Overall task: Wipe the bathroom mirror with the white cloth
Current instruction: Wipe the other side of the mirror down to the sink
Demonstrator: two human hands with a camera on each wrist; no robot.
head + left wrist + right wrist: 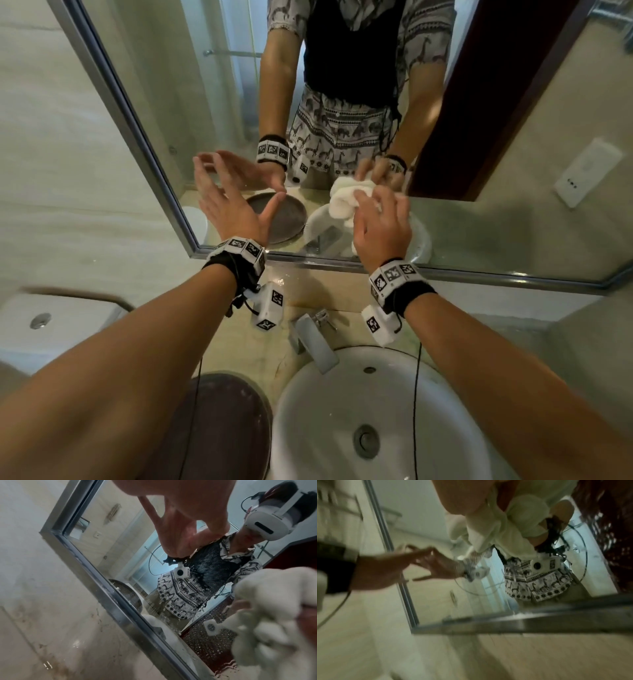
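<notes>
Against the mirror [239, 102], right hand [380, 222] bunches white cloth [346, 198], hiding fingertips; left hand [233, 205] fingers spread.

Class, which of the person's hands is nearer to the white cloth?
Right. The right hand holds the white cloth against the mirror; the left hand is open, off to the cloth's left, apart from it.

Soft, even indoor light is seen throughout; straight edges are bowed by the wide lenses. The right wrist view is smeared by motion blur and tinted green.
</notes>
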